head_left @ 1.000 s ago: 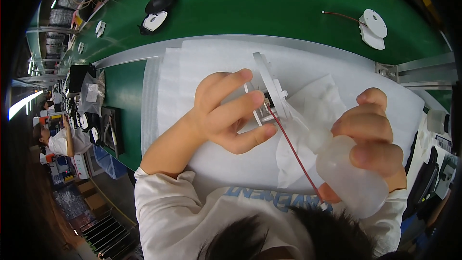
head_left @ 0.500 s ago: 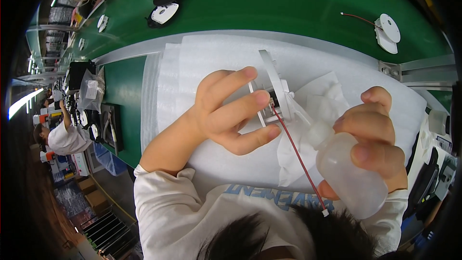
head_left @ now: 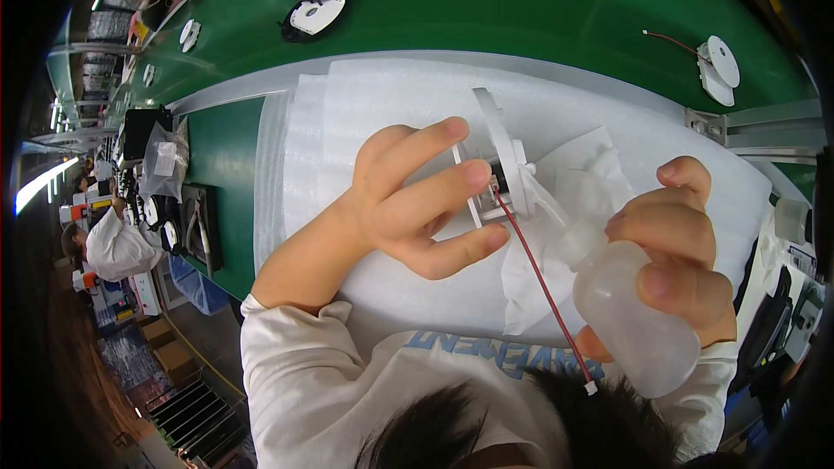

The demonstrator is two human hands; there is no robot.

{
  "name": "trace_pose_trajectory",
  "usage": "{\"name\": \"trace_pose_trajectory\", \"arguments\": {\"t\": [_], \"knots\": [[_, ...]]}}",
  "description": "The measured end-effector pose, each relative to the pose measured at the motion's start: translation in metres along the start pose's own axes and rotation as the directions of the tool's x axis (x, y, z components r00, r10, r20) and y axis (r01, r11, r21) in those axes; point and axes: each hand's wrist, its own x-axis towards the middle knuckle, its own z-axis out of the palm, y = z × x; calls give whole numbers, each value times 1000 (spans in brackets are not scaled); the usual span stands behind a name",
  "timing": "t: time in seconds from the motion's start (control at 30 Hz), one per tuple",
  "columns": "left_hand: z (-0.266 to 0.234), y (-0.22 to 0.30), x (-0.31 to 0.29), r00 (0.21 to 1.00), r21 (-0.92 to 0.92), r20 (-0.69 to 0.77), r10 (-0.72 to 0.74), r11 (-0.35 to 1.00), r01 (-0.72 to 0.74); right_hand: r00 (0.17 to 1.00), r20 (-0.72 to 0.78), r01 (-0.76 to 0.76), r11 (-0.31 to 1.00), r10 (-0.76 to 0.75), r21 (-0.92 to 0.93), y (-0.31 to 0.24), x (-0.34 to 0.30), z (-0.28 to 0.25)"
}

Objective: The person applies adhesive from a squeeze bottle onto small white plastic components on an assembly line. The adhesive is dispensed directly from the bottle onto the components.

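So your left hand (head_left: 417,200) is right about mid-frame, fingers partly curled and spread, pinching the white round part (head_left: 521,184) by its edges, with the part tipped up on its side over a white foam sheet (head_left: 382,91). A red cable (head_left: 543,282) runs from it down to the lower right, ending in a small white plug. Your right hand (head_left: 673,247), right of centre, is wrapped around a cloudy squeeze bottle (head_left: 630,313), nozzle angled up-left at the part; can't tell if the tip actually touches. A crumpled white cloth (head_left: 595,161) lies on the foam behind the nozzle. Past that, a metal rail (head_left: 539,72) curves across the frame, and beyond it there's a glossy green surface (head_left: 521,0) with a black-and-white unit (head_left: 320,13) at upper left and a white disc piece (head_left: 721,61) with its own red lead at upper right. Far left is the busy room: a clear plastic bag (head_left: 165,161) on the bench, a co-worker in a white top (head_left: 120,247), a blue bin (head_left: 195,287), cardboard boxes (head_left: 174,360) and a dark rack (head_left: 195,412) at lower left.
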Motion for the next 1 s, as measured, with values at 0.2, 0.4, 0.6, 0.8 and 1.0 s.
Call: {"name": "trace_pose_trajectory", "arguments": {"t": [0.2,0.4,0.6,0.8,1.0], "knots": [[-3,-3,-1,1000,36,10,-14,999,14,998,-43,37,999,-37,-7,1,-4,7],[-11,-3,3,992,-43,72,-99,994,103,996,-25,83,996,-84,-29,0,-4,8],[-16,-1,8,965,-121,125,-232,961,247,992,-40,119,992,-120,-37,2,-4,10],[0,-6,-3,991,-2,-57,-120,993,120,979,-82,176,979,-185,-104,5,-6,17],[0,-3,-5,975,6,-65,-211,977,212,972,-108,195,971,-210,-138,7,-8,20]]}}
